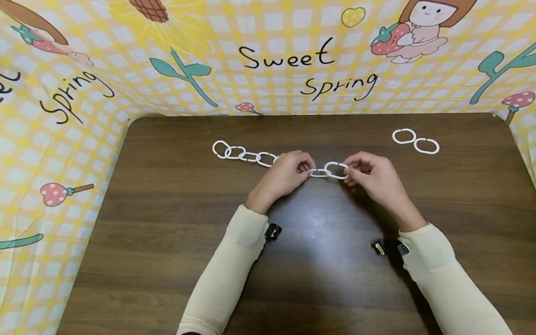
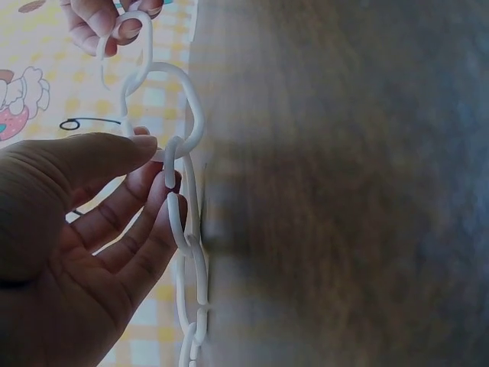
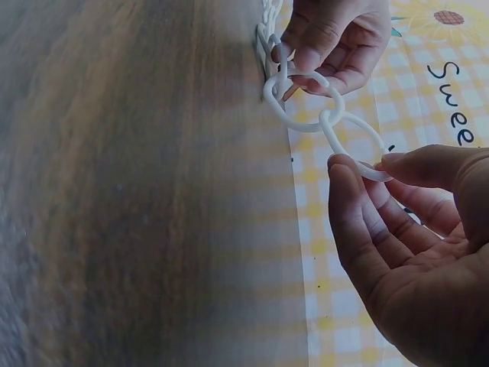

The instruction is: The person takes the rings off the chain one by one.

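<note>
A chain of white plastic links runs along the table from the left into my left hand. Thumb and fingers of that hand pinch a link near the chain's right end. Hooked through this link is the end link, which my right hand pinches at its far side between thumb and fingertips. The two links stretch between my hands, just above the table. Part of the chain is hidden behind my left hand in the head view.
Two more white links lie at the back right of the brown wooden table, touching or joined; I cannot tell which. A yellow checked cloth hangs behind the table and along its left side.
</note>
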`<state>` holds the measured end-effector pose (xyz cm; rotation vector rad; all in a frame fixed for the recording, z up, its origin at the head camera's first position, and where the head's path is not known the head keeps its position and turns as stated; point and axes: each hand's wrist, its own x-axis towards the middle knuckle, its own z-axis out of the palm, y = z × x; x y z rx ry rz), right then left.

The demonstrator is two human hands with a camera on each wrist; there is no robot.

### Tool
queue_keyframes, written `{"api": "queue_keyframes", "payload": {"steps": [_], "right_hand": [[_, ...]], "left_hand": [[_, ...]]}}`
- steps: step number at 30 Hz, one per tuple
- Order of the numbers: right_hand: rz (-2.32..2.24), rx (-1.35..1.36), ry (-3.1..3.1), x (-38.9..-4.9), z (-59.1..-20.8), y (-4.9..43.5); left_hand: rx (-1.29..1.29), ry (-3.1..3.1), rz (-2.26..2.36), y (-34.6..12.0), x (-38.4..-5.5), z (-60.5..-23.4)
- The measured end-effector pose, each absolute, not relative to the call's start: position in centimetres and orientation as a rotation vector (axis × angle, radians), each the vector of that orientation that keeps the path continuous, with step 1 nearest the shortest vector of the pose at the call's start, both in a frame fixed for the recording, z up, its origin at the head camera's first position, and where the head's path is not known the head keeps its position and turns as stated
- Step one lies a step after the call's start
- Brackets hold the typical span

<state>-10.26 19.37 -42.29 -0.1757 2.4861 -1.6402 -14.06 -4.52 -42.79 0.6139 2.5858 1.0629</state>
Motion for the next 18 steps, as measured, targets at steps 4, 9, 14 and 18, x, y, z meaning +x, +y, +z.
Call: {"api": "queue_keyframes", "payload": {"steps": [4, 9, 14, 18], "right_hand": [[-1.638, -0.175, 2.485, -10.27, -42.35, 19.43], [-1.630, -0.177, 2.483, -10.28, -42.47, 19.46], [-1.629, -0.185, 2.474, -10.29, -42.57, 19.46], [-1.631, -0.190, 2.471, -10.31, -42.68, 19.50]], "left_hand": [[0.617, 2.580, 1.089, -4.51, -14.08, -42.68], [0.638, 2.582, 1.105, -4.42, -14.17, -42.62], [0.646, 2.581, 1.123, -4.34, -14.20, -42.62], [0.645, 2.573, 1.141, -4.29, -14.19, -42.63]]}}
